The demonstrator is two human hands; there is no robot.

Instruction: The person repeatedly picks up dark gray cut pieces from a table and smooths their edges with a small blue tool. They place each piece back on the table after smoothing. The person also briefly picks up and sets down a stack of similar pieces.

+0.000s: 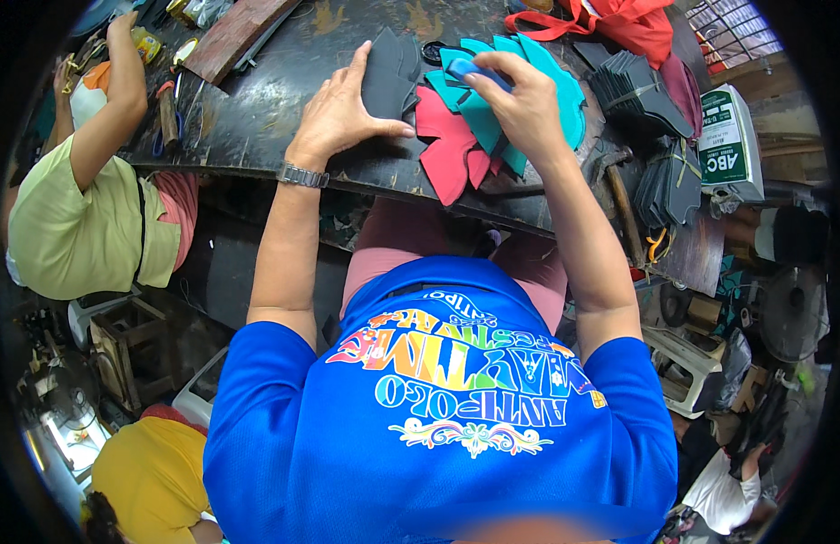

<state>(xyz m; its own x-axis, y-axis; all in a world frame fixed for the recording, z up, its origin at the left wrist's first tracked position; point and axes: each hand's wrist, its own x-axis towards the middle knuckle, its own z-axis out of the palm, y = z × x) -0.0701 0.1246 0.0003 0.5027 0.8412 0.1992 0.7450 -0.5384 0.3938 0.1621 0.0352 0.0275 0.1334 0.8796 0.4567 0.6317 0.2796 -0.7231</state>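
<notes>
My left hand (340, 111) lies on the dark table with fingers spread, its thumb and forefinger bordering a stack of dark grey cut sheet pieces (390, 80). A small, flat-sided blue piece (477, 72) is pinched between the thumb and fingers of my right hand (526, 102); its exact kind is unclear. Under and around that hand are fanned teal cut pieces (565, 91), partly covered by it. Red cut pieces (445, 145) with curved outlines lie between my hands, overlapped by the teal ones. A round black item (432, 52) sits behind them.
Bundled dark pieces (639, 91), a hammer (625, 213) and orange-handled cutters (656, 245) lie at the right. A red bag (633, 27) is behind, a white-green box (730, 140) beyond. At left are a wooden board (234, 41), another hammer (169, 118) and a co-worker in yellow-green (80, 218).
</notes>
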